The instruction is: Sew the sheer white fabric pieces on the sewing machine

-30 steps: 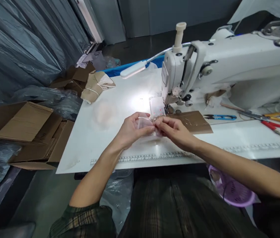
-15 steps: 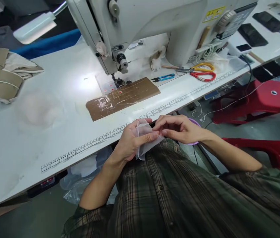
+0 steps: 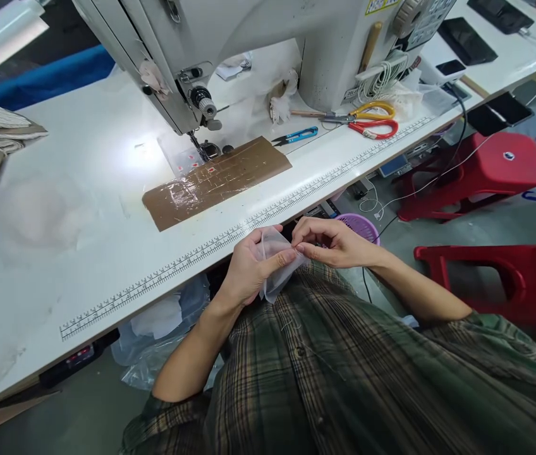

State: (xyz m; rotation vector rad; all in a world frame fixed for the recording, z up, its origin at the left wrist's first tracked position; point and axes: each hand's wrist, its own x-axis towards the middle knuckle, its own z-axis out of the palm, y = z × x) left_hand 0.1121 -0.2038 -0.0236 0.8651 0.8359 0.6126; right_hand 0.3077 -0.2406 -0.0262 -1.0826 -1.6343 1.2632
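Work is sitting at the hand-prep stage, by my read: the piece is not under the needle yet, so any stitching on it is still to do.

Largest first. White table (image 3: 59, 253) is running across the left and centre of the frame, with a printed ruler strip (image 3: 230, 237) along its near edge. Sewing machine (image 3: 249, 38) is filling the top centre. A brown cardboard sheet (image 3: 215, 183) under clear tape is lying flat just below the needle area, nothing on it. Red stools (image 3: 486, 174) are standing at right, off the table. A faint pinkish fluffy patch (image 3: 35, 212) is resting at left on the table. Yellow and red scissors (image 3: 372, 120) and blue snips (image 3: 296, 134) are lying at upper centre-right, untouched and well apart from both hands. A purple basket (image 3: 358, 226) is peeking out under the table edge.

The thing in hand: a small clear film pouch (image 3: 275, 272), at centre frame, off the table, over the lap and just below the table edge. It is looking thin, translucent, slightly creased, lower corner hanging free.

Left hand (image 3: 249, 272) is cupping the pouch from behind, thumb pressing on its front – grip closed on it. Right hand (image 3: 332, 243) is pinching at the pouch's top edge with fingertips together; whether it is holding the film alone or something small with it, I cannot tell.
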